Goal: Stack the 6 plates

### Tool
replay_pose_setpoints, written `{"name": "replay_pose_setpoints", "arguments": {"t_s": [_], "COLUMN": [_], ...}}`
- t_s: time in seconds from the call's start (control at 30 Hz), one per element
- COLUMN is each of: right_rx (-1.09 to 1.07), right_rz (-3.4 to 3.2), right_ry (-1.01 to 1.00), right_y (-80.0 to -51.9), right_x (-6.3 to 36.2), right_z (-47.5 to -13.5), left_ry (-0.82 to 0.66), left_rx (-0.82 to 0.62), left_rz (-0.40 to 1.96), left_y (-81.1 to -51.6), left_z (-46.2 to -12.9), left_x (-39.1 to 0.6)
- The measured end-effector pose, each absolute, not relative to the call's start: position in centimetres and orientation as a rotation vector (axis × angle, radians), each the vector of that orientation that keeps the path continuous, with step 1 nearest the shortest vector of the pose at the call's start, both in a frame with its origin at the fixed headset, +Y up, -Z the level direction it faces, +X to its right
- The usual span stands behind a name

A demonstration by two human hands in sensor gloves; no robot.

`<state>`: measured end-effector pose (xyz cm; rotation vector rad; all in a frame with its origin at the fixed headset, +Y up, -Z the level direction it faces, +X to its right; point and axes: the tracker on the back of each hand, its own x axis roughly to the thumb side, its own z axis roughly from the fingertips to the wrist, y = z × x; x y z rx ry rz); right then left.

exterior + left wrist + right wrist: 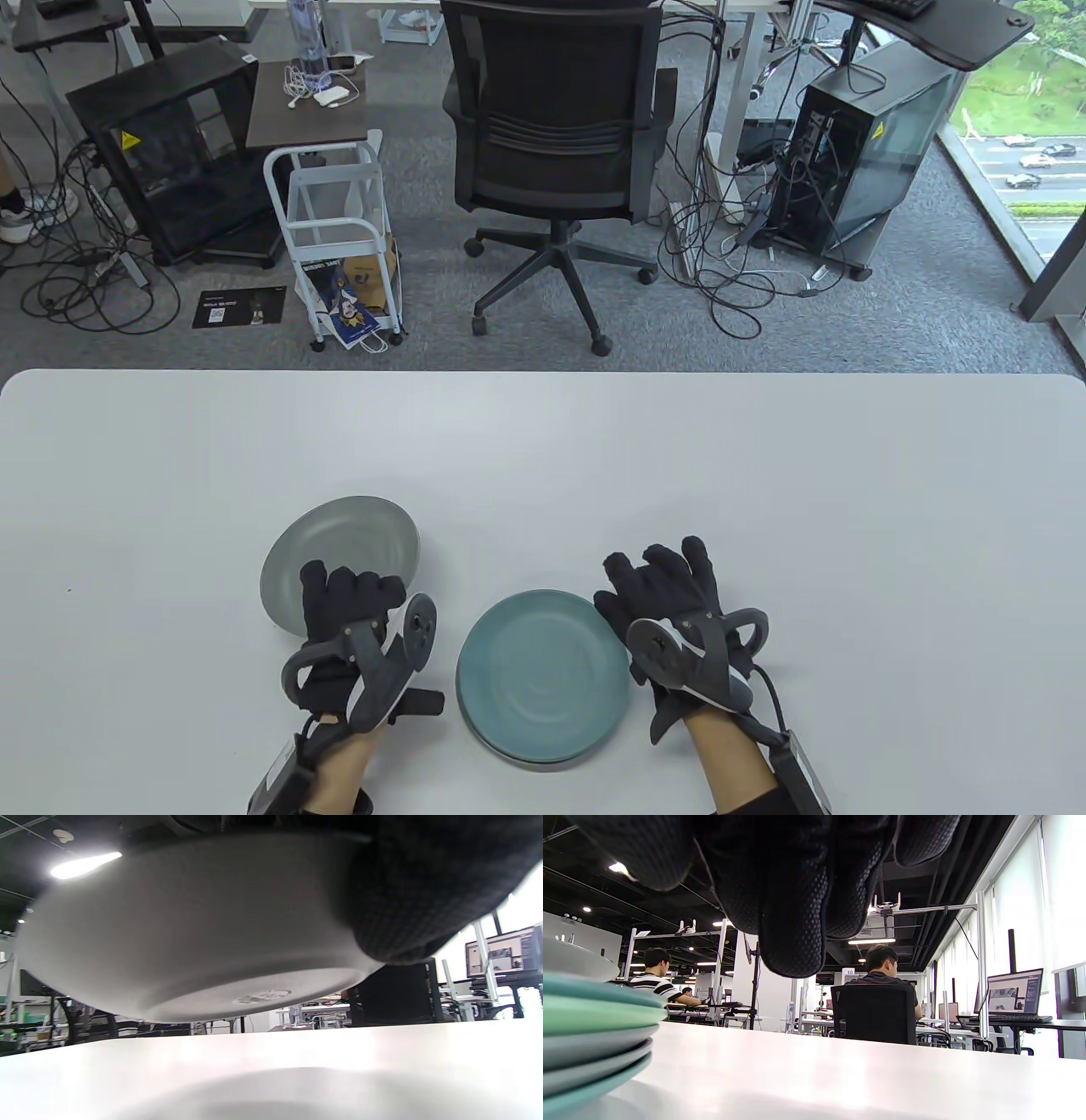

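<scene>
— While the left hand [356, 632] grips the near edge of the grey plate [339, 560], where does the job stand, seen from the table view?

— I judge it near the end: the grey plate is tilted and looks lifted off the counter [543, 458], just left of the stack [545, 675], whose top plate is blue-green. The right hand [679, 624] rests beside the stack's right rim, fingers [679, 564] spread flat and holding nothing. Next the grey plate has to travel right, be levelled over the stack and lowered so its foot seats inside the top plate (a clumsy drop would chip a rim, I think).

— And the left wrist view?

— It shows the grey plate [191, 933] from beneath: matte, pale, with a foot ring and a faint stamp, clear of the counter [297, 1069]. A gloved finger [424, 891] presses against its underside at the right.

— The right wrist view?

— Its fingers [797, 899] hang loose from the top edge, closed on nothing. At the left edge the stack [594, 1035] shows layered rims, teal, green and grey (I count about five, though I cannot be sure).
</scene>
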<state>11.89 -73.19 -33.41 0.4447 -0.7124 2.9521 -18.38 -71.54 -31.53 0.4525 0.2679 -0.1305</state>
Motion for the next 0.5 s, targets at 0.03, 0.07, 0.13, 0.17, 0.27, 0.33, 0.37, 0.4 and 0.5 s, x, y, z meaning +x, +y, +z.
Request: {"name": "replay_pose_setpoints", "arguments": {"t_s": [0.03,0.07,0.13,0.17,0.27,0.33,0.37,0.4,0.5], "right_rx": [0.441,0.439,0.427,0.420,0.404,0.394,0.391,0.389,0.385], "right_rz": [2.946,2.940,2.925,2.915,2.880,2.861,2.854,2.848,2.845], "right_ry": [-0.711,-0.709,-0.699,-0.691,-0.658,-0.639,-0.627,-0.611,-0.577], "right_y": [-73.2,-73.1,-72.9,-72.8,-72.4,-72.2,-72.1,-72.0,-71.8], "right_x": [11.9,11.9,11.9,11.8,11.7,11.6,11.4,11.3,10.9], "right_z": [-33.4,-33.4,-33.5,-33.5,-33.6,-33.7,-33.7,-33.7,-34.1], "left_ry": [0.256,0.242,0.214,0.200,0.171,0.145,0.131,0.111,0.073], "left_rx": [0.456,0.457,0.474,0.475,0.488,0.494,0.499,0.495,0.502], "left_rz": [-0.128,-0.132,-0.129,-0.138,-0.126,-0.132,-0.132,-0.134,-0.138], "left_y": [-71.5,-71.4,-71.3,-71.3,-71.0,-70.9,-70.9,-70.9,-70.9], "left_z": [-31.5,-31.4,-31.1,-31.0,-30.7,-30.4,-30.3,-30.2,-29.9], "left_x": [-18.2,-17.8,-17.3,-17.0,-16.4,-15.8,-15.6,-15.3,-14.6]}}
